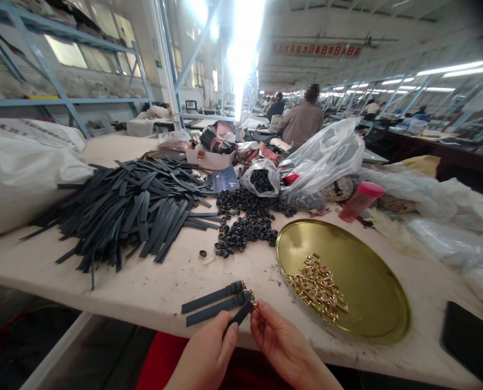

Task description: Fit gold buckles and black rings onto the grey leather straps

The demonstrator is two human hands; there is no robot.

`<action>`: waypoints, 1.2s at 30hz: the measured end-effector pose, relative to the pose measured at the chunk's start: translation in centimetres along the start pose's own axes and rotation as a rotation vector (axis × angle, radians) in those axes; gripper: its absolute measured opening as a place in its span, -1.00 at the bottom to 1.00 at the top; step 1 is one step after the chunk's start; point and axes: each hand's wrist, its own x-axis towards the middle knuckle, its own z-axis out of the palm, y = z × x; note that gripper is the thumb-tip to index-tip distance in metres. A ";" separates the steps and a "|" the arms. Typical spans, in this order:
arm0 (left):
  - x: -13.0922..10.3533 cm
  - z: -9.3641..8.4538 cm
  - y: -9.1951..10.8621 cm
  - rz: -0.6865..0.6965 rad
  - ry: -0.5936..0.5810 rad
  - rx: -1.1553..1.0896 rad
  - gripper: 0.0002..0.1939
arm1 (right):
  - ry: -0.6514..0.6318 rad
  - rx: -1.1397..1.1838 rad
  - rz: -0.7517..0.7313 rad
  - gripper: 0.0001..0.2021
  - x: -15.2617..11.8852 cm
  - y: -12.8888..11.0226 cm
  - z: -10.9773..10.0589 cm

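Observation:
My left hand (pixel 215 346) is closed around a dark leather strap (pixel 240 314) at the table's front edge. At the strap's upper end, the fingertips of my right hand (pixel 276 336) pinch a small gold buckle (pixel 255 305), partly hidden by the fingers. Just beyond lie two dark straps (pixel 213 297) side by side, each with a loop and a gold buckle at its right end. To the right, a round gold tray (pixel 371 303) bears a heap of gold buckles (pixel 318 287). Small black loops (pixel 245 233) are piled farther back.
A large heap of dark straps (pixel 144 206) spreads over the left of the table. Behind the loops stand a plastic bag of loops (pixel 261 181) and a blue card (pixel 225 179). A pink-lidded jar (pixel 361 201) is beyond the tray; a black flat object (pixel 471 341) lies at right.

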 end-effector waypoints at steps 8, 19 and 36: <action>0.9 0.8 -0.2 -0.029 -0.012 -0.178 -0.75 | -0.030 -0.103 -0.121 -0.77 0.2 2.0 1.9; 0.7 1.7 -1.2 -0.110 -0.132 -0.489 -0.77 | -0.015 -0.488 -0.378 -0.81 -0.2 3.3 0.2; -0.9 2.4 -0.4 -0.192 -0.083 -0.671 -0.81 | -0.062 -0.684 -0.424 -0.76 -2.2 2.8 1.0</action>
